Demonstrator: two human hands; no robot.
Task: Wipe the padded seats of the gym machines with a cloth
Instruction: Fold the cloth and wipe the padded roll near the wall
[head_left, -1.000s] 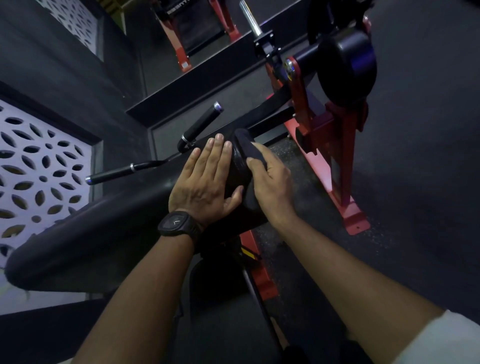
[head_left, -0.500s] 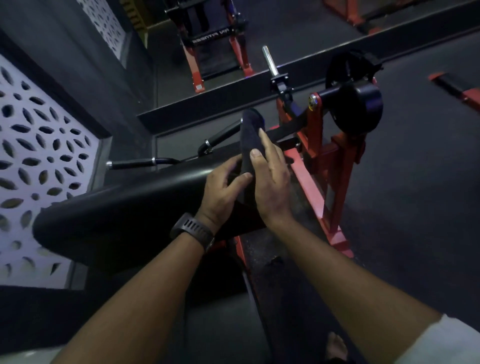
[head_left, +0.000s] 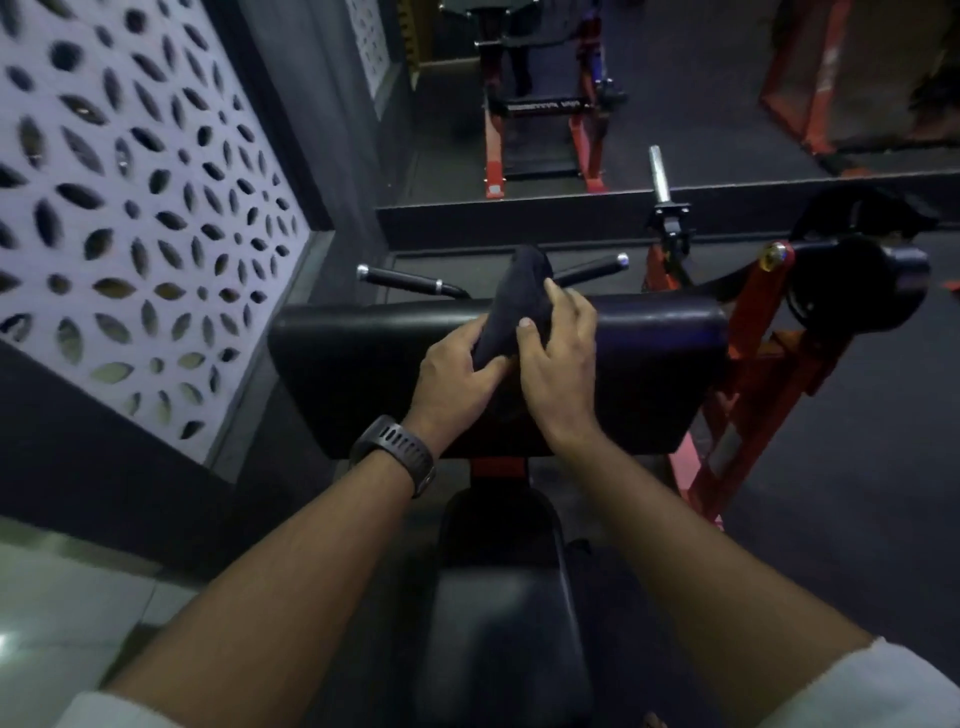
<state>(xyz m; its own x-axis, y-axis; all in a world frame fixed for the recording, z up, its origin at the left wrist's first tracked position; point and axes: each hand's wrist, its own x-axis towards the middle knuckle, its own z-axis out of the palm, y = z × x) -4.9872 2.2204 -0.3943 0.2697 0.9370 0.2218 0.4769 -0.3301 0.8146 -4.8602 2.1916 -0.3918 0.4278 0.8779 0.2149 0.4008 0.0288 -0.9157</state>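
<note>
"While we lean over this red-framed machine, which pad is in hand?"

"We have the wide black arm pad directly under both hands, and it runs out well past them to the left and right. The smaller padded seat lies nearer to us, below the wrists and between our forearms."

"And where is the cloth?"

"The dark cloth is bunched between our two hands. Its lower end is down at our palms, close to the pad, and its upper end stands up beyond the fingertips."

"How do we hold it?"

"Our left hand grips the lower part, with fingers and thumb curled round it. Our right hand pinches the part above, thumb on the near face and fingers wrapped over the far edge."

"So which step are we on?"

"We judge that we are gathering or refolding the cloth, not wiping, since it stands up instead of lying flat. Next we need to lay it flat under one palm and sweep along the arm pad to either side. After that comes the seat below our wrists. We cannot tell whether that one has been wiped."
</note>
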